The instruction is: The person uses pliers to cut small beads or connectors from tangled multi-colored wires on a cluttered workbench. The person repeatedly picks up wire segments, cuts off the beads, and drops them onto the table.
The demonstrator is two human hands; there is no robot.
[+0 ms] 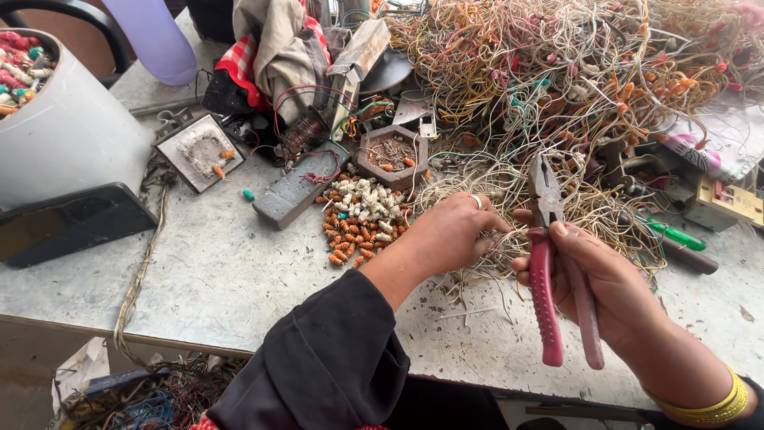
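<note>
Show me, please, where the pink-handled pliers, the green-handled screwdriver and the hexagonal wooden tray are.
pink-handled pliers (544, 299), head view, on the left handle
green-handled screwdriver (676, 236), head view, on the handle
hexagonal wooden tray (368, 169), head view, on its front wall

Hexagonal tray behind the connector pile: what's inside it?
The hexagonal tray holds thin wire scraps and a couple of orange connectors. Its floor beneath them is covered, so anything lower cannot be seen.

At ten o'clock on my bench a white bucket (68, 135) holds small coloured pieces, a dark flat slab (68, 223) lying just below it. Toward twelve, a hexagonal wooden dish (391, 155) sits above a heap of orange and white caps (362, 219). A green-handled screwdriver (675, 236) lies at three.
</note>
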